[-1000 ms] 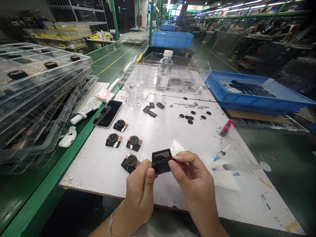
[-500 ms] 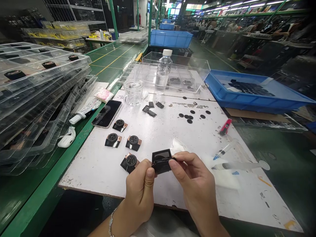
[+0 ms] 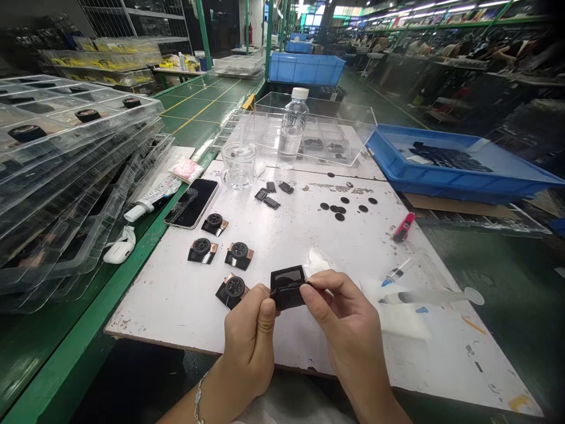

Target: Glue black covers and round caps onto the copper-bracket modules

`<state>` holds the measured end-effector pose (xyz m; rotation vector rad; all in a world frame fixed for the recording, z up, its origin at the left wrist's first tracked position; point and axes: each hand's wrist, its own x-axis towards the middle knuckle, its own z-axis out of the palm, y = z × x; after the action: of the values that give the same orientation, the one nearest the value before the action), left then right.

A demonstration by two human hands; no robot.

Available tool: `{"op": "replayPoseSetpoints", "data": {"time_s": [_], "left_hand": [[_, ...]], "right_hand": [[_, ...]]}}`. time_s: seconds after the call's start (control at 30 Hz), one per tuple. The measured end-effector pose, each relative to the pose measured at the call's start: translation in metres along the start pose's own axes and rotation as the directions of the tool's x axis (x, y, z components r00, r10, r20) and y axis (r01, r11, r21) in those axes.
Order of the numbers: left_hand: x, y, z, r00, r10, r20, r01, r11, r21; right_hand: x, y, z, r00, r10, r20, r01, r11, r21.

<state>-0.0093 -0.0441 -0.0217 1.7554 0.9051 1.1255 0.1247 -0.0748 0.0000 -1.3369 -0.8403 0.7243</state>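
Note:
Between both hands is a small black hinged case, its lid raised and its inside facing me. My left hand grips its left edge between thumb and bent fingers. On the right edge, the thumb and fingertips of my right hand pinch it near the hinge line. Just left of the case lies a black and copper-coloured piece with a wheel-like disc, partly covered by my left hand. Three similar wheel pieces lie beyond it. A crumpled white tissue sits behind my right fingers.
Small black parts and several black discs lie farther back. A phone, clear mug and water bottle stand left to centre. Syringes and a red cutter are right. Clear trays stack left.
The case has tilted slightly, so more of its inside and lower half shows. Both hands have shifted a very little, keeping their hold.

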Motion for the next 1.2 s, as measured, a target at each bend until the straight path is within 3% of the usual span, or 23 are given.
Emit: {"op": "replayPoseSetpoints", "data": {"time_s": [0.67,0.97,1.2], "left_hand": [[0.0018,0.0002,0.0017,1.000,0.029,0.006,-0.029,0.998,0.048],[0.0021,0.0018,0.0002,0.999,0.028,0.047,-0.029,0.999,0.022],[0.0016,0.0009,-0.0015,0.998,-0.010,0.069,0.013,0.999,-0.042]], "right_hand": [[-0.0022,-0.0025,-0.0015,0.999,-0.039,-0.013,0.037,0.995,-0.090],[-0.0018,0.0000,0.0026,0.996,-0.026,-0.090,0.014,0.991,-0.133],[-0.0011,-0.0037,0.0002,1.000,0.012,0.018,-0.009,0.989,-0.150]]}}
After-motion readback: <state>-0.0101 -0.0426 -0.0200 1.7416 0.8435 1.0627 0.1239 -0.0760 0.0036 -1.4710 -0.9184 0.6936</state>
